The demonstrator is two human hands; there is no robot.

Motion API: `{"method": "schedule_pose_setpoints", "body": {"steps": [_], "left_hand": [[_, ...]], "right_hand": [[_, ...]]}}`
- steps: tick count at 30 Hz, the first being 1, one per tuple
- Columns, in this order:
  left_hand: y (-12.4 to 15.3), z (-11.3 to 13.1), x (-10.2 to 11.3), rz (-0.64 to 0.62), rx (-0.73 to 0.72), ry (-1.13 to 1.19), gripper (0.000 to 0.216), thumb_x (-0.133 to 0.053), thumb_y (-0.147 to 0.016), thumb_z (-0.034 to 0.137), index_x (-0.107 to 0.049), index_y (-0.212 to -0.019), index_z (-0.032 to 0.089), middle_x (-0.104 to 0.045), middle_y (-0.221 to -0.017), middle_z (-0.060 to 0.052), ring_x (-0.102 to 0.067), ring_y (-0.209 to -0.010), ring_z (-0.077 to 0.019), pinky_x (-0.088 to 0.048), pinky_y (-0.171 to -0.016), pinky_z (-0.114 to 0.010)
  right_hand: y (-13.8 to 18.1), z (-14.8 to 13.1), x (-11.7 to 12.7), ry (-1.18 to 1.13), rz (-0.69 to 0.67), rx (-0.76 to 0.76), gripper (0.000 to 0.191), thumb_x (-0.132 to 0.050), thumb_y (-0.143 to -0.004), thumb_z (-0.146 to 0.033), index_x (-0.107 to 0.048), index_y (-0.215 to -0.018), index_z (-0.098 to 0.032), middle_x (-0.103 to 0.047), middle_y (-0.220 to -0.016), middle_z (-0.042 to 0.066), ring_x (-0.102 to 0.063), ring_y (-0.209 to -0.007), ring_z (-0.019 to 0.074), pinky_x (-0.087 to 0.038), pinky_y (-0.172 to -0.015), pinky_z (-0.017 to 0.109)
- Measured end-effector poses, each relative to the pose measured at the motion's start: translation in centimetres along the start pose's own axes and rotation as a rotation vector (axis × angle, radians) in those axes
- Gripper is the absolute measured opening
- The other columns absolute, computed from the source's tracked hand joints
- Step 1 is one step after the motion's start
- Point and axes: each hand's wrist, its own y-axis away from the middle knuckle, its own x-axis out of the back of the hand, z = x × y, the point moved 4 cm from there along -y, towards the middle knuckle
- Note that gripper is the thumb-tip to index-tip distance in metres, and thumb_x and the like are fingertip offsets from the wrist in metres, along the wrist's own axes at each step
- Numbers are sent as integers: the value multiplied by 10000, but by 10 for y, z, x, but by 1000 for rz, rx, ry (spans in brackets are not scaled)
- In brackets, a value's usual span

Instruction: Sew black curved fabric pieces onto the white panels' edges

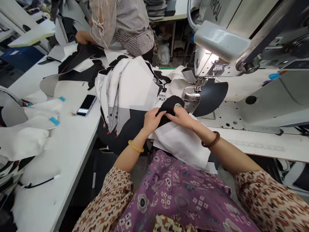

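Observation:
My left hand (152, 120) pinches the near edge of a small black fabric piece (170, 103) that lies over white fabric (183, 145) in front of the sewing machine post (191, 96). On the same black piece, just right of the left hand, my right hand (181, 116) presses with its fingers curled. The presser foot (199, 84) stands above and behind both hands, under the lit machine head (220, 40). A yellow bangle circles my left wrist and a brown one my right.
A stack of white and black cut pieces (125, 87) hangs to the left of my hands. A phone (86, 105) lies on the white side table (62, 154) with more white pieces. A person in a striped shirt (123, 22) works at the far end.

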Motion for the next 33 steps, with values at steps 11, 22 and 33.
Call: {"method": "schedule_pose_setpoints", "body": {"steps": [11,22,33], "left_hand": [[-45,8,-30,-318,19,417,286,-605,-755,422,-621,-752,136,-587,-687,18,-504,-646,-94,-403,-607,-185],[-94,40,-62,-238,-100,528,268,-579,-786,367,-541,-633,151,-455,-593,49,-437,-593,-74,-350,-563,-181],[-127,49,-66,-450,-631,12,228,-582,-819,377,-624,-931,183,-638,-1035,-82,-555,-1117,-200,-386,-1028,-409]], "right_hand": [[10,11,30,44,-3,7,274,-411,-808,-381,-419,-663,-150,-388,-602,-24,-287,-552,55,-221,-562,215],[17,37,73,-38,130,-171,330,-460,-806,-432,-357,-653,-158,-336,-608,-29,-243,-570,60,-216,-567,212],[15,51,71,345,405,-419,398,-408,-850,-484,-568,-696,-153,-481,-581,29,-225,-494,80,-123,-545,245]]}}
